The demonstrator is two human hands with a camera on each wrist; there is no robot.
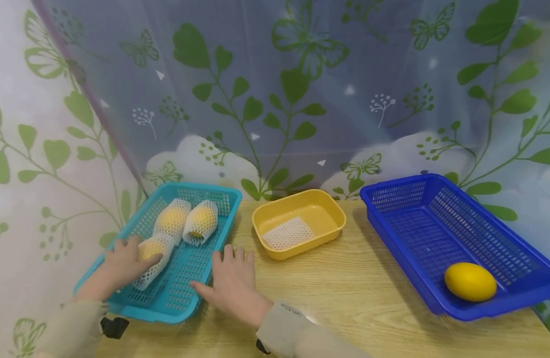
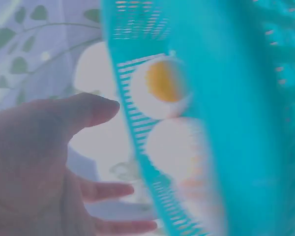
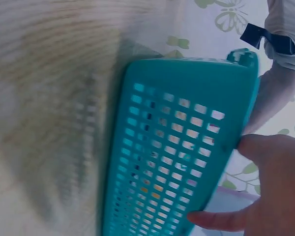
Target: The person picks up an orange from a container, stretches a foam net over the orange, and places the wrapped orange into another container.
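Observation:
A turquoise perforated basket [image 1: 185, 278] stands at the left, holding several yellow mangoes in white foam nets. Two netted mangoes [image 1: 201, 221] lie toward its far end; another netted mango [image 1: 160, 261] is nearer, beside my left hand [image 1: 123, 263]. That hand is over the basket's left side, its thumb reaching inward across the near mango in the head view. Its fingers look straight in the left wrist view. At the right rim is my right hand [image 1: 236, 286], fingers extended and thumb spread toward the basket; in the right wrist view, its fingertips [image 3: 201, 219] overlap the basket's wall.
A small yellow tray [image 1: 333, 231] with an empty white foam net [image 1: 288, 233] inside stands at the middle back. At the right, a dark blue basket [image 1: 405, 253] contains one bare yellow mango [image 1: 470, 282]. Patterned curtains [image 1: 257, 99] border the wooden table [image 1: 346, 308].

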